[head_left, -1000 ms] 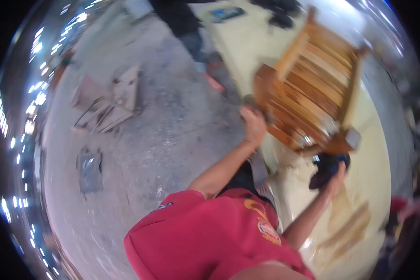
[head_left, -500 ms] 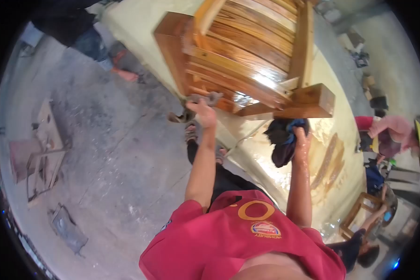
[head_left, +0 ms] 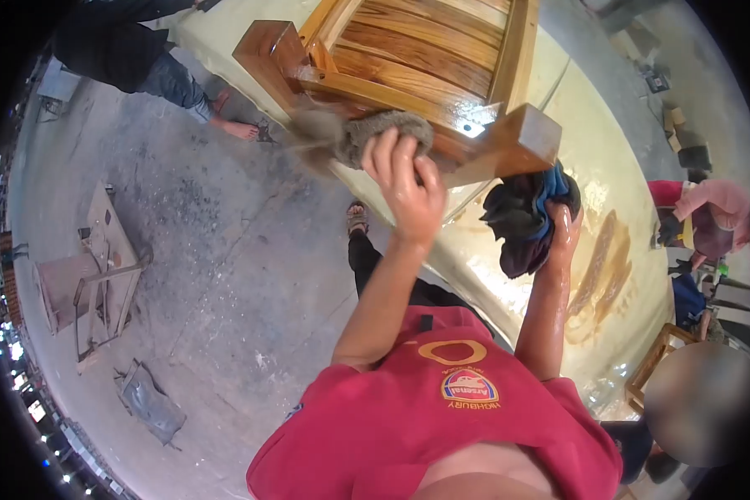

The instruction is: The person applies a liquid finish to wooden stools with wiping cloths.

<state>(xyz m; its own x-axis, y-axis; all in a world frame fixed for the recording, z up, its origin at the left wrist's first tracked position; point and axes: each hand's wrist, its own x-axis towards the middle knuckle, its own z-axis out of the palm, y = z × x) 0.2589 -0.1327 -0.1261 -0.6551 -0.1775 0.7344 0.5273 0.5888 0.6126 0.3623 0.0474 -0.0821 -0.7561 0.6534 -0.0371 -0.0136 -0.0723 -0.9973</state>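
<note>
Now your left hand (head_left: 408,187) presses grey rag (head_left: 383,133) on glossy chair frame (head_left: 408,75), upper centre; right hand (head_left: 558,229) clutches dark cloth (head_left: 521,221). Frame likely heavy, slippery; grip legs.

The red shirt (head_left: 425,417) carries a round crest with "Arsenal" across it, seen upside down from above. Smaller lettering beneath the crest is too small to read surely. A large gold ring-shaped figure sits beside it.

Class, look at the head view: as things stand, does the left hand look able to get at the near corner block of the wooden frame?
Probably yes: the left hand presses a grey rag on the rail beside the corner block, with nothing between; the right hand stays below.
</note>
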